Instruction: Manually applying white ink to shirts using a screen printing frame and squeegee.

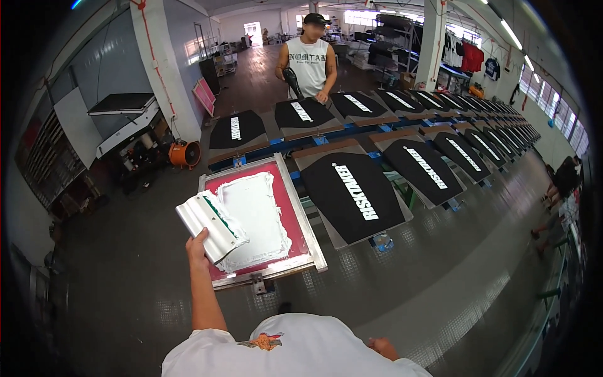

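Observation:
My left hand [196,248] is closed round the lower edge of a squeegee [204,227], which has a wide silver metal holder and a green blade smeared with white ink. The squeegee is tilted over the left part of a metal-framed printing screen [312,242] with red mesh. Thick white ink [251,220] covers the middle of the screen, and its edge meets the squeegee's blade side. My right hand [382,347] hangs low beside my white shirt, away from the screen; only a small part of it shows, and its fingers are not clear.
Black fabric panels [326,213] with white lettering lie on boards in two long rows to the right. Across the rows a person [309,63] holds a black blower-like tool [292,81] over a panel. An orange fan [184,154] stands on the floor at left, near a pillar [154,69].

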A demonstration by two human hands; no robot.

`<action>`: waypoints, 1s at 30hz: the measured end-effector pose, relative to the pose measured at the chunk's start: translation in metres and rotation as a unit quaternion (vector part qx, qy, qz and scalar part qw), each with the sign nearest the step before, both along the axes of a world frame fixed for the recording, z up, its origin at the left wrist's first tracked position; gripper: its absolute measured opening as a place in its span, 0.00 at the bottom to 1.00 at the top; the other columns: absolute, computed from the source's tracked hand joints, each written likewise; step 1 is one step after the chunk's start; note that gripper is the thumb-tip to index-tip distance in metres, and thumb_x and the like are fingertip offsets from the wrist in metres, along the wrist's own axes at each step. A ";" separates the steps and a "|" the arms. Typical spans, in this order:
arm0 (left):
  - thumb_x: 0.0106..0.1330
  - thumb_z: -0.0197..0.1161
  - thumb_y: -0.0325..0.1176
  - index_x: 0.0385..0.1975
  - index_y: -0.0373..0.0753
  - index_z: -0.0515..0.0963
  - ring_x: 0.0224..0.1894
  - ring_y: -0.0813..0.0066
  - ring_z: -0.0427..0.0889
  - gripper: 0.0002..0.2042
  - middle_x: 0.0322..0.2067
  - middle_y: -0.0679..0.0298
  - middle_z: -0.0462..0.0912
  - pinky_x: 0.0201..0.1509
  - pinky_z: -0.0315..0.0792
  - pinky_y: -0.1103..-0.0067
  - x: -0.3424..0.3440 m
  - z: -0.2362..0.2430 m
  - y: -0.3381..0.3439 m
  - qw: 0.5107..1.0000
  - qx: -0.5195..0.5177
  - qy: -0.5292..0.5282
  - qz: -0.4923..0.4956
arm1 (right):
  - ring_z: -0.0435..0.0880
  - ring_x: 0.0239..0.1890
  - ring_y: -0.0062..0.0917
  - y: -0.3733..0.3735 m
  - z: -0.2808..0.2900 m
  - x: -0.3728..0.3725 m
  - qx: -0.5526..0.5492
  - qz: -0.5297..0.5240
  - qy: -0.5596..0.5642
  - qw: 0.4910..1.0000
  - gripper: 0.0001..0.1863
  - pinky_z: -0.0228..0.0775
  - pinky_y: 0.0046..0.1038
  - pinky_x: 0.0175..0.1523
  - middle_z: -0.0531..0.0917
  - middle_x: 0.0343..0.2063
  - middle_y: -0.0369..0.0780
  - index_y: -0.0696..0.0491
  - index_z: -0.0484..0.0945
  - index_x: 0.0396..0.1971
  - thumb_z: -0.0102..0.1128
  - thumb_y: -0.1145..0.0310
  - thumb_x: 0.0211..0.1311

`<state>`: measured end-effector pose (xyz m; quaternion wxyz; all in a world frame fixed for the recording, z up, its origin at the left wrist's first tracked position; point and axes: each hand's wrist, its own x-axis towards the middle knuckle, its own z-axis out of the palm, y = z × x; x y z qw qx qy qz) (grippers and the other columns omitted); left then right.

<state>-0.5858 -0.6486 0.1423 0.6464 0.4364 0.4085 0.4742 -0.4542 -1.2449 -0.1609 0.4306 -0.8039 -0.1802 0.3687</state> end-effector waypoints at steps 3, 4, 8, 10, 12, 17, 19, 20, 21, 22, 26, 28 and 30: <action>0.56 0.65 0.28 0.47 0.26 0.70 0.40 0.60 0.80 0.21 0.42 0.51 0.78 0.45 0.75 0.70 0.003 -0.001 -0.001 1.000 0.001 -0.003 -0.006 | 0.78 0.24 0.23 0.012 -0.020 0.030 -0.104 -0.250 0.271 0.924 0.13 0.69 0.28 0.26 0.81 0.28 0.39 0.57 0.78 0.33 0.60 0.61 0.59; 0.56 0.65 0.28 0.47 0.27 0.70 0.40 0.60 0.80 0.21 0.42 0.51 0.78 0.45 0.74 0.69 0.004 -0.002 -0.001 1.000 -0.004 -0.007 -0.011 | 0.78 0.24 0.23 0.014 -0.019 0.036 -0.074 -0.270 0.266 0.922 0.13 0.69 0.27 0.26 0.81 0.28 0.39 0.57 0.78 0.34 0.60 0.62 0.59; 0.55 0.66 0.28 0.48 0.27 0.69 0.41 0.59 0.80 0.22 0.42 0.51 0.78 0.46 0.74 0.69 0.005 -0.006 0.001 1.000 0.001 -0.017 -0.018 | 0.78 0.24 0.23 0.031 -0.009 0.046 -0.024 -0.304 0.257 0.917 0.12 0.69 0.26 0.25 0.80 0.26 0.39 0.57 0.76 0.35 0.60 0.63 0.59; 0.55 0.66 0.28 0.48 0.27 0.69 0.41 0.59 0.80 0.22 0.43 0.50 0.77 0.46 0.74 0.69 0.005 -0.006 -0.001 1.000 -0.004 -0.013 -0.013 | 0.79 0.24 0.23 0.038 -0.005 0.043 -0.033 -0.301 0.259 0.917 0.12 0.69 0.26 0.25 0.80 0.27 0.39 0.57 0.76 0.35 0.60 0.64 0.59; 0.55 0.66 0.28 0.49 0.27 0.68 0.41 0.59 0.80 0.22 0.43 0.50 0.77 0.46 0.74 0.68 0.004 -0.007 -0.001 1.000 -0.009 -0.011 -0.006 | 0.79 0.24 0.23 0.042 -0.002 0.038 -0.042 -0.296 0.260 0.918 0.11 0.69 0.26 0.26 0.80 0.27 0.39 0.57 0.76 0.35 0.60 0.64 0.58; 0.55 0.66 0.28 0.48 0.26 0.69 0.41 0.60 0.80 0.23 0.43 0.51 0.77 0.46 0.74 0.69 0.003 -0.005 -0.003 1.000 -0.005 -0.009 -0.005 | 0.82 0.28 0.24 0.038 -0.016 0.024 -0.084 -0.222 0.286 0.928 0.09 0.69 0.25 0.27 0.82 0.28 0.38 0.57 0.77 0.35 0.60 0.68 0.58; 0.55 0.66 0.28 0.48 0.26 0.69 0.41 0.60 0.80 0.22 0.42 0.51 0.77 0.46 0.74 0.69 0.001 -0.007 -0.001 1.000 -0.004 -0.016 -0.008 | 0.83 0.30 0.24 0.045 -0.010 0.027 -0.052 -0.174 0.253 0.950 0.10 0.69 0.25 0.27 0.83 0.29 0.39 0.57 0.77 0.37 0.60 0.69 0.57; 0.55 0.66 0.28 0.48 0.26 0.69 0.41 0.60 0.80 0.22 0.42 0.51 0.78 0.46 0.74 0.69 0.002 -0.007 -0.001 1.000 -0.003 -0.022 -0.012 | 0.84 0.33 0.23 0.049 -0.008 0.030 -0.019 -0.127 0.220 0.967 0.11 0.70 0.24 0.28 0.83 0.29 0.40 0.58 0.78 0.39 0.60 0.70 0.57; 0.55 0.66 0.28 0.48 0.26 0.69 0.41 0.60 0.80 0.22 0.42 0.51 0.78 0.46 0.74 0.69 -0.002 -0.008 0.002 1.000 -0.001 -0.021 -0.007 | 0.83 0.36 0.25 0.062 0.014 0.039 0.002 -0.094 0.228 0.969 0.12 0.72 0.26 0.34 0.84 0.30 0.40 0.58 0.77 0.41 0.60 0.70 0.58; 0.56 0.66 0.28 0.48 0.26 0.70 0.41 0.60 0.80 0.21 0.42 0.51 0.78 0.46 0.74 0.69 -0.007 -0.010 0.004 1.000 0.002 -0.023 0.000 | 0.83 0.39 0.26 0.079 0.053 0.053 0.022 -0.062 0.237 0.969 0.13 0.74 0.27 0.39 0.84 0.31 0.41 0.58 0.77 0.43 0.60 0.71 0.58; 0.57 0.64 0.28 0.48 0.26 0.70 0.40 0.57 0.81 0.20 0.42 0.50 0.78 0.45 0.76 0.66 0.000 -0.005 0.001 1.000 0.005 -0.022 -0.008 | 0.83 0.37 0.27 0.125 0.191 0.108 0.202 0.011 0.134 0.970 0.14 0.73 0.30 0.47 0.83 0.33 0.43 0.60 0.76 0.43 0.59 0.72 0.58; 0.57 0.64 0.28 0.48 0.26 0.70 0.41 0.58 0.80 0.21 0.42 0.50 0.78 0.46 0.75 0.67 0.003 -0.001 0.001 1.000 0.001 -0.025 -0.011 | 0.82 0.38 0.25 0.146 0.276 0.119 0.346 -0.041 0.064 0.935 0.14 0.73 0.27 0.48 0.83 0.34 0.40 0.59 0.76 0.45 0.58 0.74 0.59; 0.57 0.64 0.27 0.48 0.26 0.70 0.41 0.59 0.80 0.21 0.43 0.51 0.78 0.47 0.74 0.69 0.008 0.002 -0.001 0.999 -0.006 -0.029 -0.017 | 0.81 0.40 0.24 0.159 0.351 0.122 0.473 -0.008 -0.030 0.881 0.14 0.72 0.25 0.49 0.82 0.35 0.39 0.58 0.76 0.46 0.57 0.76 0.59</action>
